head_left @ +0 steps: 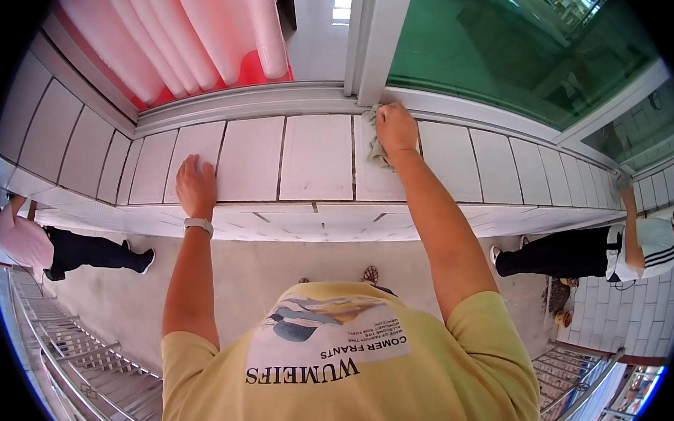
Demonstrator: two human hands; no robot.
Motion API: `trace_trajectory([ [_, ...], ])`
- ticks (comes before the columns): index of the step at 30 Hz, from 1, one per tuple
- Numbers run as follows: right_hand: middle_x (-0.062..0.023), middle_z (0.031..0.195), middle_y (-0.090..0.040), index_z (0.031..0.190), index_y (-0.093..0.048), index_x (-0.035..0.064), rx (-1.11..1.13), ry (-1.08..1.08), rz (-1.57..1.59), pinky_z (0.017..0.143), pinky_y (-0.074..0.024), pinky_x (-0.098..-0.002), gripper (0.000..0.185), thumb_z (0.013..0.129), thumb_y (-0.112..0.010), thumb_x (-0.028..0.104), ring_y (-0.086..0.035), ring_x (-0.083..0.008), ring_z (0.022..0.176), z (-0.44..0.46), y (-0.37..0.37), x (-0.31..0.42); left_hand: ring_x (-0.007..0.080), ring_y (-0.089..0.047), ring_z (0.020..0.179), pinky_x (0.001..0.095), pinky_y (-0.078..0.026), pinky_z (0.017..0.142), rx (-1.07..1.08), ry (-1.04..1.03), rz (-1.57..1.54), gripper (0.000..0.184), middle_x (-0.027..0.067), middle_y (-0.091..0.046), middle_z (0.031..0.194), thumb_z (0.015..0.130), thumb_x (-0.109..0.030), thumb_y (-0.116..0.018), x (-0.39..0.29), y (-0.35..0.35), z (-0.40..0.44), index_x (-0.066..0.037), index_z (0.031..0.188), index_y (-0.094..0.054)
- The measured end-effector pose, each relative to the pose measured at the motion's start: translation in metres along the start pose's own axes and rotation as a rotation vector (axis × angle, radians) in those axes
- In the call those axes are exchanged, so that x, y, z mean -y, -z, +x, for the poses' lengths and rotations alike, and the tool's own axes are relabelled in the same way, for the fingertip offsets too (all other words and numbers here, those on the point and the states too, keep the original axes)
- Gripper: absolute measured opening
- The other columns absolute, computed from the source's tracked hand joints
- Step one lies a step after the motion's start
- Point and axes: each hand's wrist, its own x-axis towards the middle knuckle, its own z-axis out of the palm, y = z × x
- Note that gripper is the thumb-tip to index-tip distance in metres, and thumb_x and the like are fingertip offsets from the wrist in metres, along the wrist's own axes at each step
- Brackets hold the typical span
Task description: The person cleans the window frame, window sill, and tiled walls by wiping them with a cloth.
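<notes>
My right hand (397,127) is closed on a crumpled grey-green cloth (377,150), pressing it against the white-tiled window ledge (316,159) close to the foot of the window frame (375,47). Part of the cloth hangs out below the fingers. To the left, my left hand (195,185) lies on the ledge tiles with its fingers stretched out and nothing in them. A pale band is on that wrist.
Pink curtains (194,44) hang behind the window opening; green glass (526,52) fills the right side. One person (30,239) stands at far left, another (647,246) at far right with a hand on the ledge. Metal railings (72,350) run behind me.
</notes>
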Motion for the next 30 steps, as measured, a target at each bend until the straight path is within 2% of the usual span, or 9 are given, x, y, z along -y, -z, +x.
trace_trajectory([
  [3,-0.0111,0.084,-0.060,0.078,-0.064,0.0070,0.067,-0.003,-0.018,0.070,-0.0489,-0.0416,0.011,0.081,-0.060,0.016,-0.060,-0.0306,0.083,-0.010,0.015,0.007,0.0319,-0.053,0.112,0.0409,-0.040,0.097,-0.009,-0.005,0.005,0.033,0.0129,-0.060,0.117,0.087,-0.026,-0.052,0.001,-0.002,-0.001,-0.006,0.112,-0.060],
  [5,-0.0117,0.087,-0.062,0.080,-0.065,0.0059,-0.125,-0.042,0.259,0.072,-0.0487,-0.0412,0.010,0.080,-0.061,0.015,-0.060,-0.0312,0.084,-0.027,0.020,0.011,0.0321,-0.052,0.112,0.0411,-0.040,0.096,-0.012,-0.019,-0.009,0.033,0.0136,-0.060,0.117,0.086,-0.025,-0.054,0.001,0.000,-0.002,-0.004,0.111,-0.059],
  [9,-0.0111,0.089,-0.064,0.082,-0.066,0.0052,-0.182,-0.082,0.331,0.071,-0.0496,-0.0382,0.010,0.078,-0.064,0.015,-0.061,-0.0301,0.081,-0.043,0.024,0.009,0.0322,-0.052,0.112,0.0415,-0.040,0.096,-0.020,-0.017,0.003,0.033,0.0142,-0.060,0.116,0.085,-0.023,-0.055,-0.003,0.000,-0.002,-0.003,0.110,-0.059],
  [12,-0.0114,0.083,-0.066,0.085,-0.068,0.0035,-0.257,-0.121,0.509,0.067,-0.0503,-0.0332,0.016,0.077,-0.068,0.017,-0.063,-0.0257,0.072,-0.046,0.027,0.004,0.0320,-0.052,0.112,0.0413,-0.040,0.096,-0.007,-0.018,-0.014,0.032,0.0141,-0.060,0.117,0.085,-0.023,-0.055,-0.004,0.003,-0.002,-0.003,0.110,-0.059],
  [14,-0.0120,0.075,-0.066,0.089,-0.069,0.0008,-0.236,-0.357,0.641,0.064,-0.0496,-0.0295,0.023,0.076,-0.071,0.019,-0.062,-0.0204,0.064,-0.037,0.030,0.001,0.0311,-0.052,0.112,0.0405,-0.040,0.097,0.005,-0.002,0.002,0.033,0.0131,-0.060,0.118,0.086,-0.025,-0.054,-0.002,0.002,-0.001,-0.005,0.111,-0.059],
  [19,-0.0101,0.075,-0.065,0.092,-0.069,0.0003,-0.317,-0.374,0.622,0.064,-0.0488,-0.0299,0.023,0.077,-0.070,0.018,-0.060,-0.0194,0.065,-0.002,0.044,0.006,0.0314,-0.053,0.111,0.0408,-0.041,0.095,-0.002,0.012,-0.016,0.032,0.0136,-0.060,0.115,0.084,-0.024,-0.056,-0.002,0.003,-0.001,-0.004,0.109,-0.060],
  [22,-0.0063,0.095,-0.060,0.102,-0.065,0.0039,-0.288,-0.142,0.431,0.071,-0.0473,-0.0340,0.025,0.078,-0.065,0.010,-0.060,-0.0245,0.077,0.017,0.040,0.010,0.0312,-0.053,0.110,0.0407,-0.042,0.094,-0.021,0.012,-0.049,0.032,0.0133,-0.061,0.114,0.084,-0.025,-0.057,-0.002,0.004,0.000,-0.004,0.108,-0.060],
  [25,-0.0063,0.096,-0.060,0.097,-0.065,0.0053,-0.403,0.119,0.118,0.072,-0.0464,-0.0364,0.021,0.077,-0.064,0.010,-0.061,-0.0271,0.079,0.020,0.007,0.009,0.0309,-0.054,0.108,0.0408,-0.042,0.093,0.009,0.047,-0.023,0.032,0.0128,-0.061,0.114,0.083,-0.024,-0.058,-0.010,0.005,0.005,-0.006,0.108,-0.061],
  [30,-0.0091,0.093,-0.063,0.091,-0.065,0.0107,-0.456,0.145,0.217,0.071,-0.0482,-0.0385,0.013,0.077,-0.064,0.012,-0.062,-0.0289,0.079,0.021,0.004,0.000,0.0310,-0.054,0.107,0.0404,-0.043,0.092,0.020,0.058,-0.005,0.031,0.0125,-0.062,0.113,0.081,-0.023,-0.060,-0.004,-0.001,0.004,-0.007,0.108,-0.062],
])
